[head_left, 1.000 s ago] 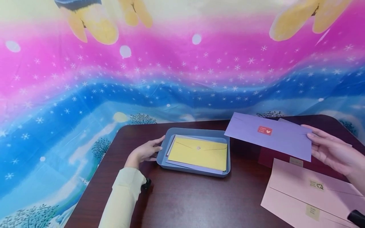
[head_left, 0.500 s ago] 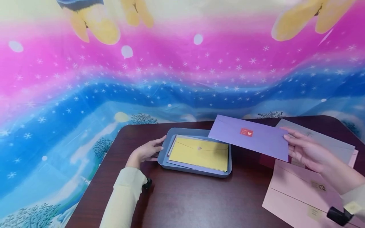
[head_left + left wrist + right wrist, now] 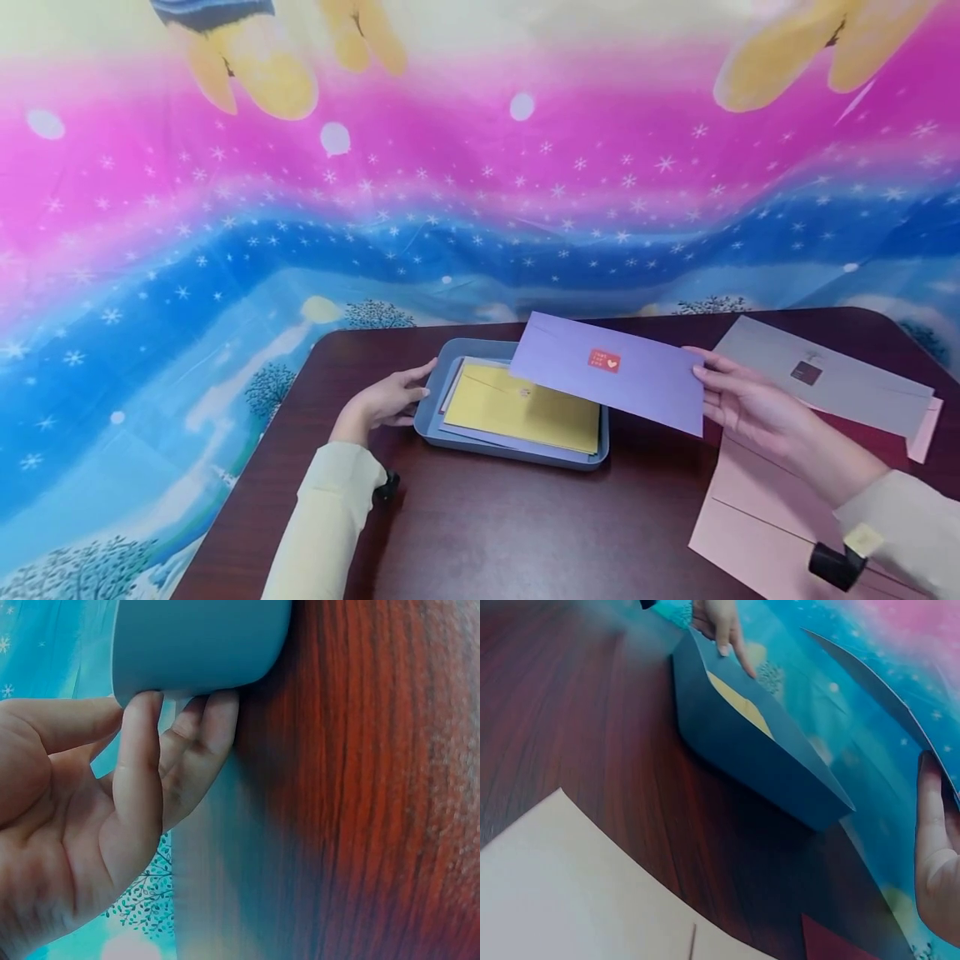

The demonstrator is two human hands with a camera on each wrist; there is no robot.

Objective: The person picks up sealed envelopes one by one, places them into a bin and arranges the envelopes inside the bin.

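Note:
My right hand (image 3: 757, 408) pinches the right end of a purple envelope (image 3: 637, 396) with a red heart sticker. The envelope is held up, its left part over the grey-blue tray (image 3: 495, 454). In the right wrist view the envelope (image 3: 877, 688) appears nearly edge-on above my fingers. Inside the tray lies a stack topped by a yellow envelope (image 3: 525, 417), partly covered by the purple one in the head view. My left hand (image 3: 378, 402) rests its fingertips against the tray's left side. Close up in the left wrist view, those fingertips touch the tray's outer wall (image 3: 202, 645).
On the right of the dark wooden table (image 3: 480, 533) lie a grey envelope (image 3: 862, 358), a dark red envelope (image 3: 862, 423) and pink envelopes (image 3: 757, 517), overlapping. A printed cloth with snowflakes (image 3: 480, 217) hangs behind the table's far edge.
My right hand has carried the purple envelope leftward until it overlaps the tray, uncovering the grey envelope. The left hand stays at the tray's side.

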